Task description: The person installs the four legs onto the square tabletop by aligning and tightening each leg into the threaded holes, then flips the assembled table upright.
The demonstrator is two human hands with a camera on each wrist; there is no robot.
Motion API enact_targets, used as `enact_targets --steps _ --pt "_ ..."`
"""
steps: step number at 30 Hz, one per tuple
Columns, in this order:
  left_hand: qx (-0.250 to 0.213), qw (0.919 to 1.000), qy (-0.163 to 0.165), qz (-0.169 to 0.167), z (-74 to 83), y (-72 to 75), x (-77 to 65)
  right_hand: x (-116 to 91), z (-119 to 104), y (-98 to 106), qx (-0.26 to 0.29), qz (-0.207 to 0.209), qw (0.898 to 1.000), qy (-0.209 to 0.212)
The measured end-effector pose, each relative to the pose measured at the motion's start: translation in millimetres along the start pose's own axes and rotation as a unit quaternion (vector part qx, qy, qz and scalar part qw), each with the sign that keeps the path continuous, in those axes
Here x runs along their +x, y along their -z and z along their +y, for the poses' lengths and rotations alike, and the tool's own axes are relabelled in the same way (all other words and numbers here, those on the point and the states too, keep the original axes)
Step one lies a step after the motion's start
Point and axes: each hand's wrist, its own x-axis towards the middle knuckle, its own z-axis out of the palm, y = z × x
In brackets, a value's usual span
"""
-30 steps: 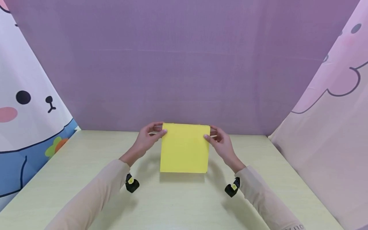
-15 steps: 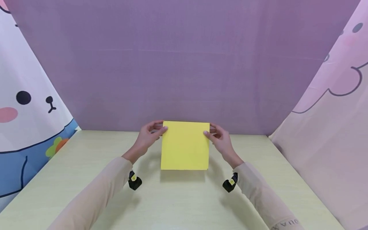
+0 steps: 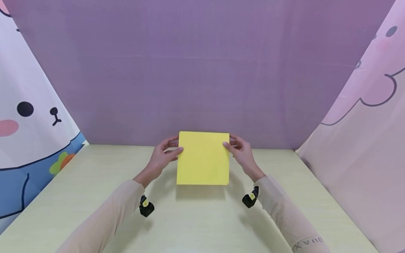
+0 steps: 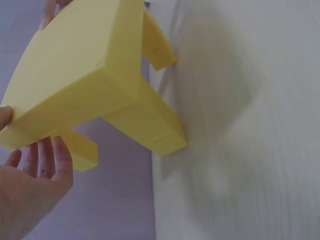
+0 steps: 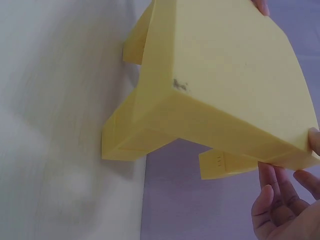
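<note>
A small yellow table (image 3: 203, 158) with a square flat top and short block legs (image 4: 150, 125) is between my hands, its top facing the head camera. My left hand (image 3: 158, 160) grips the left edge, thumb on top and fingers (image 4: 46, 155) under it. On the opposite edge, my right hand (image 3: 243, 156) holds it the same way, thumb above and fingers (image 5: 285, 190) below. Seen from the wrists, the table is tilted. Its near legs are close at the tabletop, while a farther leg (image 5: 225, 165) shows against the purple backdrop. A dark scuff marks one corner in the right wrist view.
A pale wooden tabletop (image 3: 193, 225) lies beneath, with shadows of the arms and the yellow table. Behind rises a purple cloth backdrop (image 3: 202, 70). Printed cloth panels stand at the left (image 3: 34, 80) and right (image 3: 364, 158). Black wrist cameras hang by both sleeves.
The yellow table has shifted slightly upward in the head view. My right hand has risen with it, while my left hand now sits lower along the left edge.
</note>
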Motion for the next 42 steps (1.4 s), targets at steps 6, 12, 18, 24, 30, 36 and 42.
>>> enact_targets --steps 6,12,18,24,30,36,42 --pt "-0.005 1.0000 0.004 0.005 -2.5 -2.3 -4.1 6.0 0.9 -2.1 0.003 0.010 1.000 -0.014" --pt "-0.003 0.9998 0.007 0.020 -3.9 -3.5 0.3 10.7 2.7 -4.4 0.016 0.013 1.000 -0.022" --pt "-0.004 0.9995 0.016 0.028 -2.4 -5.1 4.5 4.3 4.6 -2.3 0.035 -0.009 0.999 -0.011" --pt "-0.022 0.9982 0.029 0.047 -1.9 -7.2 8.5 -4.1 18.3 -3.0 0.040 -0.032 0.999 0.004" --pt "-0.037 0.9967 0.025 0.068 -5.3 -8.9 12.2 -10.4 24.5 -4.8 0.040 -0.048 0.998 0.009" --pt "-0.042 0.9972 0.026 0.057 -8.9 -7.7 9.2 -9.9 26.7 -7.3 0.051 -0.038 0.998 0.016" --pt "-0.039 0.9982 0.033 0.032 -9.6 -4.4 3.1 -6.4 26.4 -10.7 0.065 -0.029 0.997 0.000"
